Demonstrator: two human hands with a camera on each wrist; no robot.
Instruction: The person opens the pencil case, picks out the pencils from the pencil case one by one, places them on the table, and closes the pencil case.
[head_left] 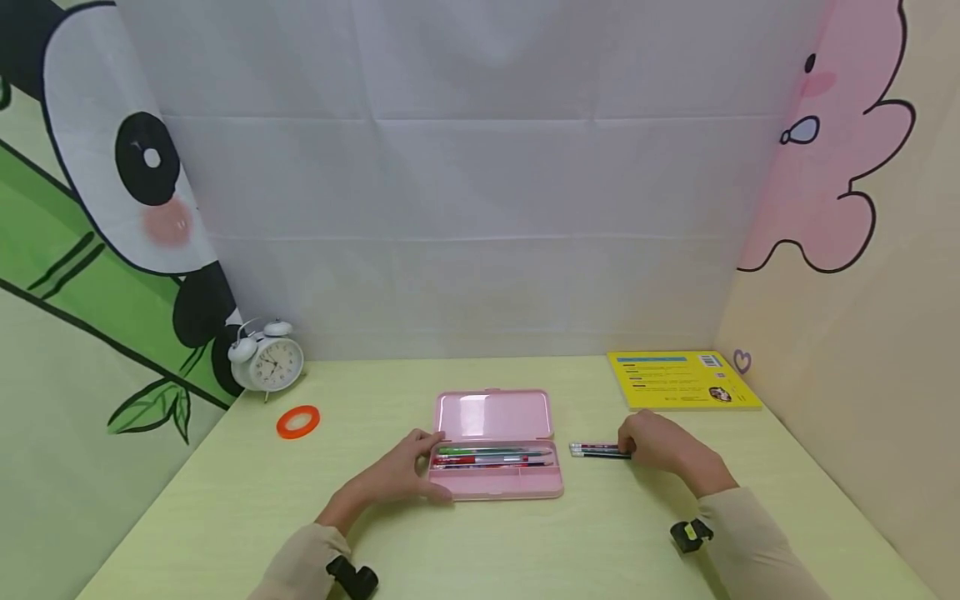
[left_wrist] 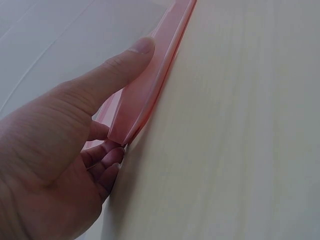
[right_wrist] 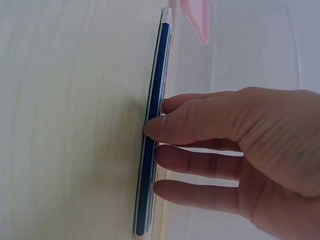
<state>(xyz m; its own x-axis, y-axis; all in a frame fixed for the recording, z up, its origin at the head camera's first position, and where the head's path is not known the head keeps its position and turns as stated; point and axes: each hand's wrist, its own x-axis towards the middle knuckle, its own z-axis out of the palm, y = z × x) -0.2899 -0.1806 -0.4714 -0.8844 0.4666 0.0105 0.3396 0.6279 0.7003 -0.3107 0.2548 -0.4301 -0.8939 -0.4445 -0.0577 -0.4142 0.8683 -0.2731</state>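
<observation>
A pink pencil case lies with its lid folded back, and several pencils rest side by side in it. My left hand holds the case's left end, thumb at the near corner and fingers at the far side. To the right of the case, my right hand pinches a small bunch of pencils, their eraser ends towards the case. In the right wrist view a dark blue pencil shows under the thumb; the others are mostly hidden behind it.
At the back left stands a white alarm clock, with an orange tape ring in front of it. A yellow book lies at the back right. A white sheet hangs behind the table.
</observation>
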